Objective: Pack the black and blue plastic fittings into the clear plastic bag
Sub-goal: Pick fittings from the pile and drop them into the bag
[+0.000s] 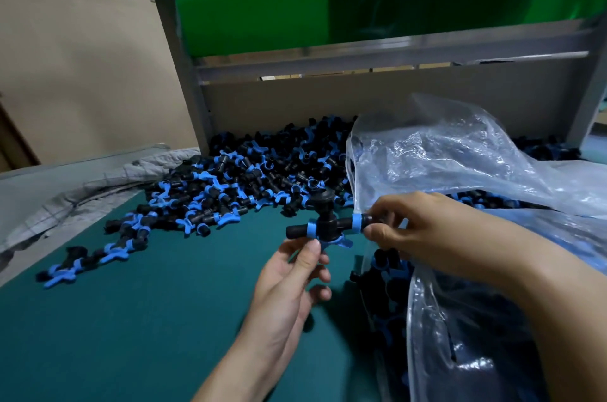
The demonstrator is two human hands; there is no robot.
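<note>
both hands, left hand [292, 273] and right hand [417, 231], pinch a light, stiff fitting [325, 227] by its ends beside the bag [460, 155].

A black and blue plastic fitting [323, 227] is held up just left of the clear plastic bag [443, 152], pinched from below by the left hand [289, 283] and at its right end by the right hand [423, 234]. More fittings are seen through the bag's film. A heap of loose fittings [230, 185] is spread over the green mat [147, 319], left of and behind the bag.
</note>
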